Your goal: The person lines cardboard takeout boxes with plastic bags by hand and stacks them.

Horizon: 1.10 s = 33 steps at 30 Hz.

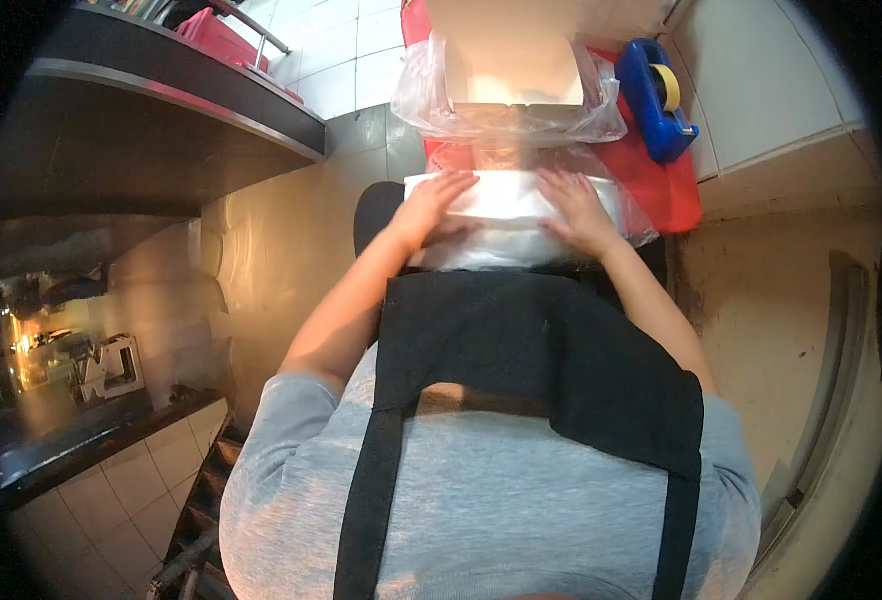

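White and creased, the package (501, 202) lies under both hands: the right hand (581, 212) rests on it with fingers spread wide, and the left hand (431, 210) lies flat and open at its other end, thumb hard to make out. Its contents are hidden. Just beyond the hands, 1 pale open box (511, 80) sits in clear plastic (419, 90), blurred and cut off at the top. Past the right hand, 1 blue tape dispenser (649, 115) rests on a red surface (669, 195).

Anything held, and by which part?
White bundle: left hand on its left part, right hand on its right; whether gripped or only touched can't be told.
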### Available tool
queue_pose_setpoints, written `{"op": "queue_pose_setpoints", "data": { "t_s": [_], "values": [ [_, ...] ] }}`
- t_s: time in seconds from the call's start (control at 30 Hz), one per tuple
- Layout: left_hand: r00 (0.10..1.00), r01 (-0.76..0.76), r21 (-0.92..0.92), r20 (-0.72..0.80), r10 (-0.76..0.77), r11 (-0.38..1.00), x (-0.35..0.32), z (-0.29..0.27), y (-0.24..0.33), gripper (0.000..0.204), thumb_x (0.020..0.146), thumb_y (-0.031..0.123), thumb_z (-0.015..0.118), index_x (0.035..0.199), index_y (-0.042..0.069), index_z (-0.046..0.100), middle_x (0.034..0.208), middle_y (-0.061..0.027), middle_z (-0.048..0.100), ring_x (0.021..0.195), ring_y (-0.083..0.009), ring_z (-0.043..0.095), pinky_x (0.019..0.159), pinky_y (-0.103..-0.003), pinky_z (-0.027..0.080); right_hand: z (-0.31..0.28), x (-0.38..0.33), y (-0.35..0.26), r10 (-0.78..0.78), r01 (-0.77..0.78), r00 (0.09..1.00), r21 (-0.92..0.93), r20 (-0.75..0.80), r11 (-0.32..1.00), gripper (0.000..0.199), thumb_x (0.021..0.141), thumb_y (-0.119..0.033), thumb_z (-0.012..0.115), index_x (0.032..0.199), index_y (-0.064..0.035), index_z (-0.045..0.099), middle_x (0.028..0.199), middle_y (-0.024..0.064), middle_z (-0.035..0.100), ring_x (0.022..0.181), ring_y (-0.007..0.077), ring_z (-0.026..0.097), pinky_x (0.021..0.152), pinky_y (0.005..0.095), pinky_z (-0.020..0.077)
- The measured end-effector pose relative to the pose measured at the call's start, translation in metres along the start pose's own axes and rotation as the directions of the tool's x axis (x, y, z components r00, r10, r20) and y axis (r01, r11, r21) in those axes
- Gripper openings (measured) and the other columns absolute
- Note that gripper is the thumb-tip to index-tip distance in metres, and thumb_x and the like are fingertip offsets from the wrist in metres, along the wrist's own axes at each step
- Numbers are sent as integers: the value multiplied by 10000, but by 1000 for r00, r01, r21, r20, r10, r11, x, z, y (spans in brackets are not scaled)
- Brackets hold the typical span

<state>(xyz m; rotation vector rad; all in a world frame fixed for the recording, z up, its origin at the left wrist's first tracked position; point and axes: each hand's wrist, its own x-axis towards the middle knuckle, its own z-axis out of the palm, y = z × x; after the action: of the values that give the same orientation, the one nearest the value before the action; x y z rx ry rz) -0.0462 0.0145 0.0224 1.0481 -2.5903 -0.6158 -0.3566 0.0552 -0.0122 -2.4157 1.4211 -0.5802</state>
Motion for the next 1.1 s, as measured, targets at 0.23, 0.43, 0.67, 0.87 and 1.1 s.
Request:
{"op": "queue_pose_setpoints", "data": {
  "t_s": [0.23, 0.43, 0.67, 0.87, 1.1],
  "values": [
    [873, 469, -387, 65, -484, 794, 28, -29, -23, 185, 866, 151, 596, 1009, 64, 674, 1010, -162, 675, 946, -323, 635, 846, -389, 495, -24, 19, 11, 102, -62, 962, 160, -255, 985, 202, 809, -108, 647, 1006, -66, 659, 1146, 126, 627, 1074, 307, 567, 931, 393, 447],
    [657, 748, -67, -62, -751, 660, 42, -30, -39, 382, 835, 383, 628, 1114, 122, 624, 1011, -199, 667, 980, -369, 626, 850, -435, 481, -65, 19, -50, -48, 92, 781, 38, -623, 995, 188, 819, -73, 637, 1007, -76, 622, 1091, 118, 620, 1000, 306, 568, 892, 403, 444],
    [753, 609, 75, -368, -546, 789, 40, -12, -32, 336, 804, 271, 630, 1106, 129, 587, 1000, -187, 644, 967, -371, 597, 824, -464, 470, -19, 0, -50, -98, 98, 995, -11, -8, 995, 476, 834, -254, 631, 1291, -166, 533, 1368, 115, 470, 1301, 339, 389, 1057, 486, 303],
    [957, -167, 102, -221, 186, 981, 11, 18, 14, 482, 709, 207, 731, 1150, 76, 587, 1224, -159, 549, 1190, -349, 478, 1002, -467, 376, 5, 6, -20, 66, -69, 997, -147, -27, 987, 444, 860, -367, 583, 1278, -217, 573, 1421, 81, 439, 1333, 344, 351, 1079, 520, 223],
    [989, -47, -44, -145, 40, 998, 11, 42, 9, 667, 638, 310, 799, 1226, 113, 553, 1228, -143, 561, 1212, -331, 475, 1023, -446, 363, -4, 32, -19, 347, -351, 936, 89, 51, 932, 266, 877, -340, 586, 982, -131, 712, 1119, 96, 652, 1131, 287, 544, 936, 499, 362]
  ]
}}
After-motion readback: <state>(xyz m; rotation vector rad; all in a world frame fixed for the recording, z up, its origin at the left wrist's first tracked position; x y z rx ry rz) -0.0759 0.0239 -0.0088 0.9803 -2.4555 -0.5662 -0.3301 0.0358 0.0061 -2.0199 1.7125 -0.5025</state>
